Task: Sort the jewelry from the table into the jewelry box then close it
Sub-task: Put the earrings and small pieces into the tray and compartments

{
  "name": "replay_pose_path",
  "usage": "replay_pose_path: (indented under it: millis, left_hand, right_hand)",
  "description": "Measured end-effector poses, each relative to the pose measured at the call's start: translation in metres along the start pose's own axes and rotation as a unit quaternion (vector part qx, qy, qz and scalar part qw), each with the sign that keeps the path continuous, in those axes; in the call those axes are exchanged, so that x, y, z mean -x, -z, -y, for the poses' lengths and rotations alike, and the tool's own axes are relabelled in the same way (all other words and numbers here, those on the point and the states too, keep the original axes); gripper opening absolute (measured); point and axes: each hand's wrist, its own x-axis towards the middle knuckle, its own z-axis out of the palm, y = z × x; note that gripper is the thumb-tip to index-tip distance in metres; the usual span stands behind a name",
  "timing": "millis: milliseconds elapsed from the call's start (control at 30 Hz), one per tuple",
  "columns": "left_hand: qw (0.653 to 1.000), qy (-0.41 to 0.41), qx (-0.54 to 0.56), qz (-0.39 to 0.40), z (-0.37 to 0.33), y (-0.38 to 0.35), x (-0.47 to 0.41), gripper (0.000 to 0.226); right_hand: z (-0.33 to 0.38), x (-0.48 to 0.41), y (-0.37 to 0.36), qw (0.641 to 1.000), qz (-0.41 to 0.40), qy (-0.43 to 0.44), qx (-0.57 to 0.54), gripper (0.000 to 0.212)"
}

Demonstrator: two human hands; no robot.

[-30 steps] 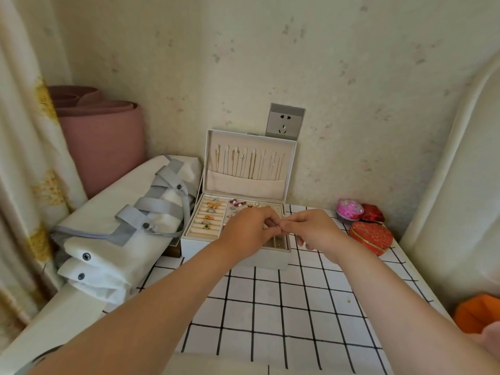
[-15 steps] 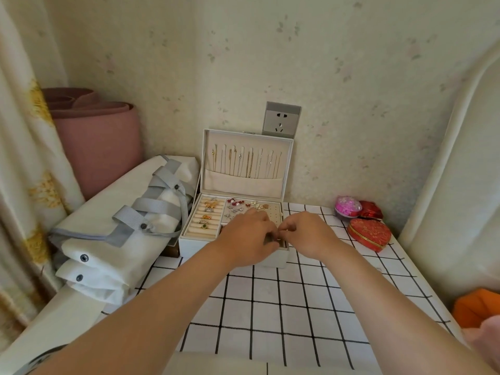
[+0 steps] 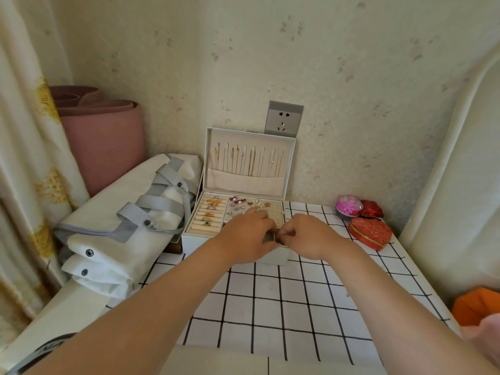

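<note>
The white jewelry box (image 3: 195,242) stands open at the back of the table, its lid (image 3: 289,169) upright with several necklaces hanging inside. Rings (image 3: 209,212) fill the left tray and earrings (image 3: 244,204) lie in the right tray. My left hand (image 3: 244,238) and my right hand (image 3: 309,236) meet over the box's front right corner. Their curled fingertips pinch a small piece of jewelry (image 3: 277,238) between them, and the fingers hide most of it.
The table wears a white grid cloth (image 3: 270,296). A red heart-shaped box (image 3: 370,233), a pink round case (image 3: 348,207) and a small red box (image 3: 373,209) sit at the right. A white bag (image 3: 127,226), a pink roll (image 3: 105,144) and a wall socket (image 3: 283,119) flank the box.
Both hands stay together over the box's front right corner and have sunk slightly toward its front edge. The view has dipped a little.
</note>
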Motion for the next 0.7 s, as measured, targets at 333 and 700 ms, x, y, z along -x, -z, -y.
replay_pose_path:
  millis: [333,700]
  left_hand:
    - [0.998,-0.001,0.026,-0.053,-0.031,0.000,-0.002,0.030]
    - [0.994,-0.033,0.103,-0.004,-0.127,-0.048,-0.046,0.025]
  right_hand:
    - [-0.038,0.047,0.032,0.991,-0.120,-0.036,-0.050,0.025]
    - [-0.140,0.109,0.032,0.981,-0.109,-0.159,-0.022,0.030]
